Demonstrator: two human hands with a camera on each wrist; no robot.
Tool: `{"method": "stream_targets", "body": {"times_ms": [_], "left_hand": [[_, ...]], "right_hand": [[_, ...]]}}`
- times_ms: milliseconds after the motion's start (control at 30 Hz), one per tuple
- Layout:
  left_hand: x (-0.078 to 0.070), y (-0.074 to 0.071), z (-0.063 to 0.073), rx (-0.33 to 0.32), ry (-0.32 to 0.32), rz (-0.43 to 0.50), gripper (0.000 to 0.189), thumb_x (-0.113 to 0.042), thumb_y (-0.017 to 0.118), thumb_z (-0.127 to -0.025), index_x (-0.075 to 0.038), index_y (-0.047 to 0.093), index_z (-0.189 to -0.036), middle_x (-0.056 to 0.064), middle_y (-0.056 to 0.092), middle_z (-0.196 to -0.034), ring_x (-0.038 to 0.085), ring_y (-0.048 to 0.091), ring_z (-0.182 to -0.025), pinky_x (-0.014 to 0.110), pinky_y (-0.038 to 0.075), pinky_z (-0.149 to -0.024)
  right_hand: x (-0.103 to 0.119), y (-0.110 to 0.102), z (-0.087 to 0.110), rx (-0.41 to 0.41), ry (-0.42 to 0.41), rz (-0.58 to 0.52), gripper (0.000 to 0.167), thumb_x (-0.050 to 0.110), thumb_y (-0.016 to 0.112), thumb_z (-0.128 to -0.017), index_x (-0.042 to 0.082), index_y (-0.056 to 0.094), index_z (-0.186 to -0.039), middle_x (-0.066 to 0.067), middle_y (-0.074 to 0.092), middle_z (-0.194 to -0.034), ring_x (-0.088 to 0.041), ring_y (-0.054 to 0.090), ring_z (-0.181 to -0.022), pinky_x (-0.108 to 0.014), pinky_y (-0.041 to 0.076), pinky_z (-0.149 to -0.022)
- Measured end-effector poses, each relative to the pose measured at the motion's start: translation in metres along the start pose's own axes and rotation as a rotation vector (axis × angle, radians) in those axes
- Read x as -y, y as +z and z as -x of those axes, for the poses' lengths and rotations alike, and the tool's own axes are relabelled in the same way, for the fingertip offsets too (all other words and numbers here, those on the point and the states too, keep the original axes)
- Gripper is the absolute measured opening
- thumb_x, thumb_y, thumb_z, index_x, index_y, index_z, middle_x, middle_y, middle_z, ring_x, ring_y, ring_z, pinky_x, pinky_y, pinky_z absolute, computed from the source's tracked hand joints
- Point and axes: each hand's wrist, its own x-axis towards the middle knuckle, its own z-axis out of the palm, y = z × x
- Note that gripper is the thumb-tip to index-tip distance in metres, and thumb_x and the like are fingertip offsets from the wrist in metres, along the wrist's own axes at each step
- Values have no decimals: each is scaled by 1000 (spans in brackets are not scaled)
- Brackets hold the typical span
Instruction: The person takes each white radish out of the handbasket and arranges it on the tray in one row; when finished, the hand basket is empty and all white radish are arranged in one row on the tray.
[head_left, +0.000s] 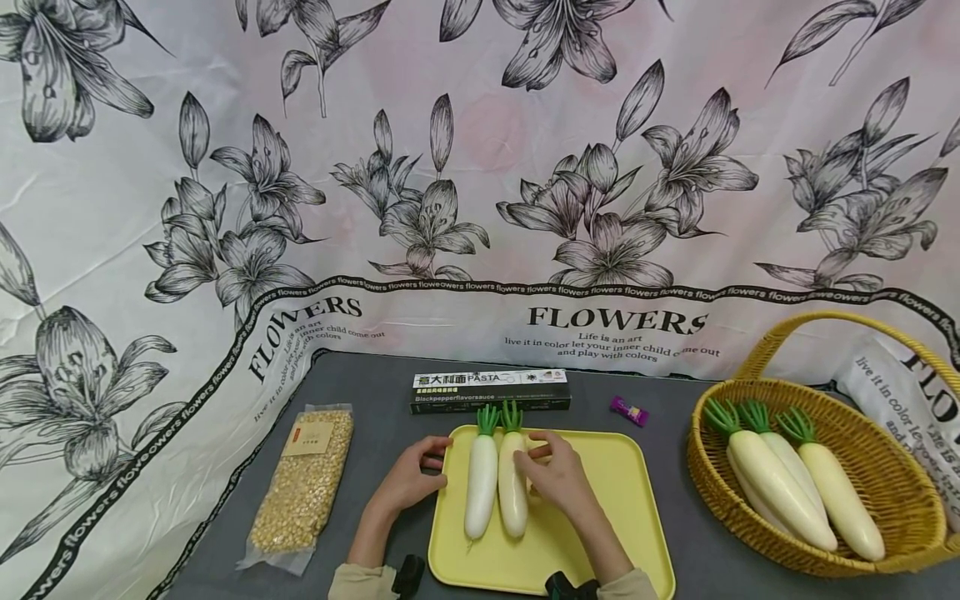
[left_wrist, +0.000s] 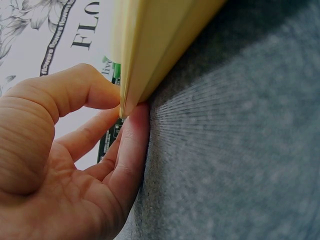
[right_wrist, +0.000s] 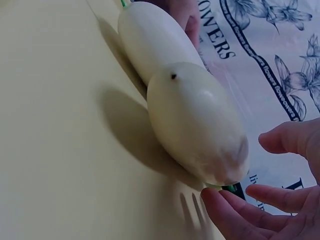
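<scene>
Two white radishes, a left one (head_left: 482,487) and a right one (head_left: 513,492), lie side by side on a yellow tray (head_left: 600,500), green tops pointing away. At the tray's left edge, my left hand (head_left: 408,477) pinches the rim; in the left wrist view its thumb lies on one side of the tray rim (left_wrist: 155,45) and fingers on the other. My right hand (head_left: 561,473) is at the right radish, thumb and fingers spread. In the right wrist view a gap shows between the thumb and that radish (right_wrist: 195,120); one fingertip is close to its underside, contact unclear.
A black and white pasta box (head_left: 491,392) stands behind the tray, with a small purple packet (head_left: 628,412) to its right. A bag of pale yellow kernels (head_left: 303,479) lies at left. On the right, a wicker basket (head_left: 712,492) holds several white radishes (head_left: 783,487).
</scene>
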Motion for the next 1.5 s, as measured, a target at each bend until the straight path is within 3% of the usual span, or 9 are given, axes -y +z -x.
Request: {"method": "stream_targets", "body": {"times_ms": [800, 1500], "left_hand": [[4, 0, -4, 4, -13, -17, 59, 1, 64, -78, 1, 54, -137, 16, 57, -120, 28, 58, -99, 39, 52, -77], [5, 1, -3, -14, -14, -25, 58, 1, 65, -78, 0, 55, -135, 15, 58, -118, 28, 59, -99, 39, 52, -77]], "right_hand": [[-1, -37, -6, -82, 33, 9, 44, 17, 69, -91, -6, 57, -128, -21, 66, -104, -31, 70, -78, -39, 58, -64], [-7, -77, -6, -135, 59, -14, 47, 19, 65, -95, -5, 53, -133, -27, 65, -112, -37, 69, -92, -42, 58, -75]]}}
